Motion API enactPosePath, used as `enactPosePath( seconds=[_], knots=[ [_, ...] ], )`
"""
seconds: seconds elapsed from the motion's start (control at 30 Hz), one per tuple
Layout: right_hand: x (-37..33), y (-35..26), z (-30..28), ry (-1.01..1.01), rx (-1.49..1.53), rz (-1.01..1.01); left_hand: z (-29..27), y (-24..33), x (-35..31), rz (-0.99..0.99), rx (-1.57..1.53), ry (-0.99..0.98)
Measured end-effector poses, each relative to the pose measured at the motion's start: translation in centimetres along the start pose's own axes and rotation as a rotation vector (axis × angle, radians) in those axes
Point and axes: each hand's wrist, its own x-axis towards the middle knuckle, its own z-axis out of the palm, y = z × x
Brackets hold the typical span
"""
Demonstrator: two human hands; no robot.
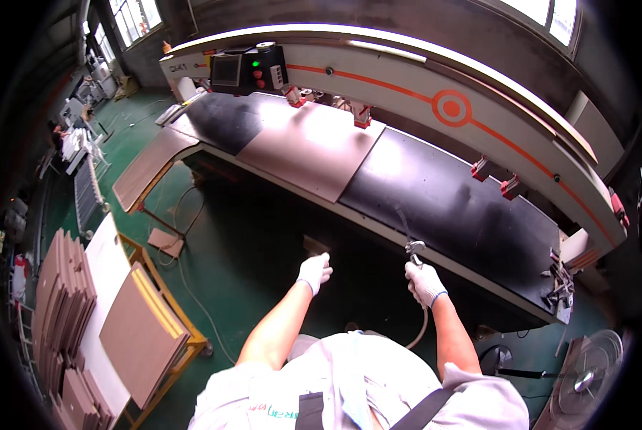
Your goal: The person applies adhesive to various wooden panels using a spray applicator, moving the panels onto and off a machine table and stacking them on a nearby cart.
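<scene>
My right hand, in a white knitted glove, is closed round a metal air blow gun. A pale hose hangs below that hand, and the gun points toward the near edge of the black machine table. My left hand, gloved too, is held out in front of me with its fingers curled. Just beyond it shows a dim brownish piece; whether the hand grips it I cannot tell. On the table lies a flat brown panel, left of the bare black part.
Over the table runs a white beam with red-tipped heads and a control box. Brown boards lie stacked on a yellow-framed cart at left. Metal clamps sit at the table's right end. A fan stands at lower right.
</scene>
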Motion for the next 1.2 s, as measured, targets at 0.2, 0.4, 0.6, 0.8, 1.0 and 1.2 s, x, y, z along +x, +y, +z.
enactPosePath(
  seconds=[0.2,0.4,0.6,0.8,1.0,1.2],
  knots=[
    [2.1,-1.8,0.5,0.211,-0.052,0.128,7.5,12.5,15.4,-0.082,-0.080,-0.017],
    [4.0,-5.2,7.7,0.371,0.142,0.272,4.3,12.7,24.1,-0.098,-0.101,-0.113],
    [9.9,-7.6,11.1,0.641,0.339,0.400,-6.0,10.3,17.0,-0.007,0.033,-0.243],
    [14.2,-12.4,16.1,0.431,0.195,0.366,-29.1,16.5,14.0,-0.088,0.164,0.007],
    [19.6,-23.7,23.5,0.172,0.051,0.252,-40.4,25.1,26.6,0.416,-0.707,-0.112],
    [23.0,-21.9,20.2,0.311,0.000,0.091,-34.5,21.7,22.2,0.513,0.385,0.317]
  ],
)
